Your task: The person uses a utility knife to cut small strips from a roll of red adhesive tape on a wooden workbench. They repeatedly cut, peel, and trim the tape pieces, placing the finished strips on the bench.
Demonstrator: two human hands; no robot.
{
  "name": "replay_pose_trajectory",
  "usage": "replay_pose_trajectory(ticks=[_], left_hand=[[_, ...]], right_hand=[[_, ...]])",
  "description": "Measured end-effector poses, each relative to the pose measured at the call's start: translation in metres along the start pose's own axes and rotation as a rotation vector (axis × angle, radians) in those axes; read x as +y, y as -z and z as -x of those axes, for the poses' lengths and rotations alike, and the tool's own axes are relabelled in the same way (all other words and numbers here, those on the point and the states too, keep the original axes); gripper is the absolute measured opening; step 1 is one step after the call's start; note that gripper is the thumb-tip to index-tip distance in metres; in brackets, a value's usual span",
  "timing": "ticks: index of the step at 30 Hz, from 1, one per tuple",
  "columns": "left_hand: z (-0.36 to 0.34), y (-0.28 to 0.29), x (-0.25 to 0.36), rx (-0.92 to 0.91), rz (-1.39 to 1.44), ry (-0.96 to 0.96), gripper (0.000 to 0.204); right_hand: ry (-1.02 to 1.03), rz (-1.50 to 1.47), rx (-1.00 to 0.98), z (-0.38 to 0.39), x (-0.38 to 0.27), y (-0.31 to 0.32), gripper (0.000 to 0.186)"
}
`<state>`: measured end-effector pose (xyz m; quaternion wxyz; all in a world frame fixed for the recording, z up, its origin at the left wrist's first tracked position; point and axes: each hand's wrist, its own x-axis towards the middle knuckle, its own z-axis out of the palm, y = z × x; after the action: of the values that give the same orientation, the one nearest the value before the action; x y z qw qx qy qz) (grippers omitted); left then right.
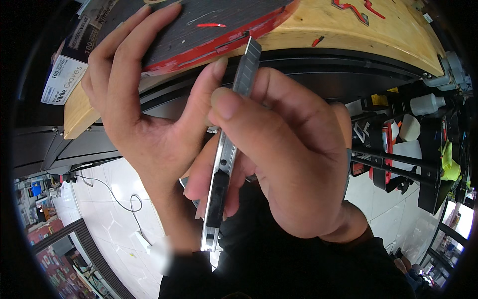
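Note:
My right hand [294,154] pinches a snap-off utility knife [217,192] between thumb and fingers. The knife's scored blade is extended, and its tip points up toward the red edge of a dark panel [199,40]. Spread over that panel's left part is my left hand [144,107], fingers stretched out and thumb just short of the red edge. Nothing shows in my left hand. The red rim [219,47] looks scuffed, with a dark strip along it. A small red sliver [211,25] lies on the panel's dark face.
The panel rests on a wooden bench top [318,32] bearing red scraps [351,10]. A glove box [62,74] stands at the left. To the right, a black cart [388,162] holds a spray-style bottle [426,104] and a yellow-green cloth [450,162]. A cable [114,197] loops over the white tiled floor.

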<state>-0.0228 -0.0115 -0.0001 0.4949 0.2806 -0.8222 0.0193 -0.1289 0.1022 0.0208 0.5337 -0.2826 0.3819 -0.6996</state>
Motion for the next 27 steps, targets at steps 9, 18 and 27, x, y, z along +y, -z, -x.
replay_pose_trajectory(ticks=[9,18,27], left_hand=[[0.0,0.003,-0.043,0.006,-0.012,-0.141,0.06],[-0.005,0.0,0.01,0.021,0.052,0.077,0.062],[0.002,-0.008,-0.001,0.123,-0.01,0.043,0.054]], right_hand=[[0.043,-0.007,-0.013,0.0,0.001,0.001,0.017],[-0.006,0.026,0.023,-0.001,-0.005,-0.002,0.015],[0.053,0.133,0.12,-0.001,-0.002,-0.015,0.017]])
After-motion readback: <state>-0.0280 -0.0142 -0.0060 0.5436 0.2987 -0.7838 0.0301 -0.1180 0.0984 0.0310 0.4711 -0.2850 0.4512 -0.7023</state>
